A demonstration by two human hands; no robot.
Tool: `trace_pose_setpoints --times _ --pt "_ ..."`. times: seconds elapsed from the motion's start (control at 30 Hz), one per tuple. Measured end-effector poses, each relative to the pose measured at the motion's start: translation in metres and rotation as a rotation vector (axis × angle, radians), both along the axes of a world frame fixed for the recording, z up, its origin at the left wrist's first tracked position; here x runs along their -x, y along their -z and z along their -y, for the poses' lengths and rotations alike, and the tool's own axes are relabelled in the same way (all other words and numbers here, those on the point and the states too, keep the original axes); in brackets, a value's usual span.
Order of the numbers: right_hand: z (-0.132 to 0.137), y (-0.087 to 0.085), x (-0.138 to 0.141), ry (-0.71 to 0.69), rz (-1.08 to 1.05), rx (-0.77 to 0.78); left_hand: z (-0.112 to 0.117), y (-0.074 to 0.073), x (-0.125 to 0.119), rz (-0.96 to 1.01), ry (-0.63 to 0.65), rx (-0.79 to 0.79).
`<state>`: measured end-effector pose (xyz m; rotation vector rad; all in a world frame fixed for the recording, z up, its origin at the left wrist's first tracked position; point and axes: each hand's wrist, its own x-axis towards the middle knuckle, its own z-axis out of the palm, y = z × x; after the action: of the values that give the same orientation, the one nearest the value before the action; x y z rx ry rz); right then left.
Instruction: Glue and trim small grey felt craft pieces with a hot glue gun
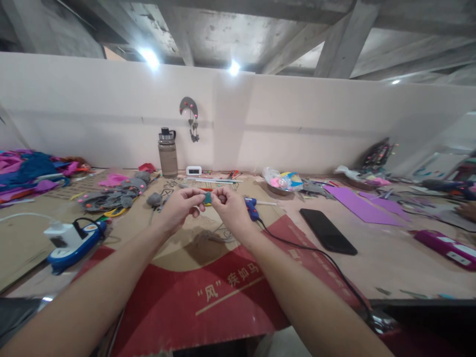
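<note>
A person's two bare hands meet over a cardboard sheet (167, 310) on the counter (386, 267). The left hand (185, 208) curls its fingers toward the thumb; the right hand (228, 210) bends its own in close, seemingly for fine, two-handed work. Whether either grips anything cannot be told. A small green item (207, 199) shows between them, held or lying beyond; it is unclear which. Loose gray yarn (213, 237) lies on the cardboard just below the hands, probably kept there for easy reach. The cardboard likely shields the counter. A blue glue gun (252, 209) rests just beside the right hand, perhaps so it is handy, its black cord (305, 246) trailing right, clear of the hands. A phone (327, 231) lies farther right.
</note>
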<state>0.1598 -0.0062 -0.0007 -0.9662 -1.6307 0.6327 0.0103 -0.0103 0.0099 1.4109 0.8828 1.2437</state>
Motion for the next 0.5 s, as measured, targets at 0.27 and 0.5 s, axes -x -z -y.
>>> trace_pose_setpoints --times 0.27,0.5 --pt "0.0016 0.0043 0.0036 -0.020 0.023 -0.023 -0.0011 0.0028 -0.0003 -0.073 -0.057 -0.046" --pt "-0.0025 0.0016 0.0016 -0.052 -0.124 0.134 -0.0008 -0.0024 0.0033 0.054 0.119 0.075"
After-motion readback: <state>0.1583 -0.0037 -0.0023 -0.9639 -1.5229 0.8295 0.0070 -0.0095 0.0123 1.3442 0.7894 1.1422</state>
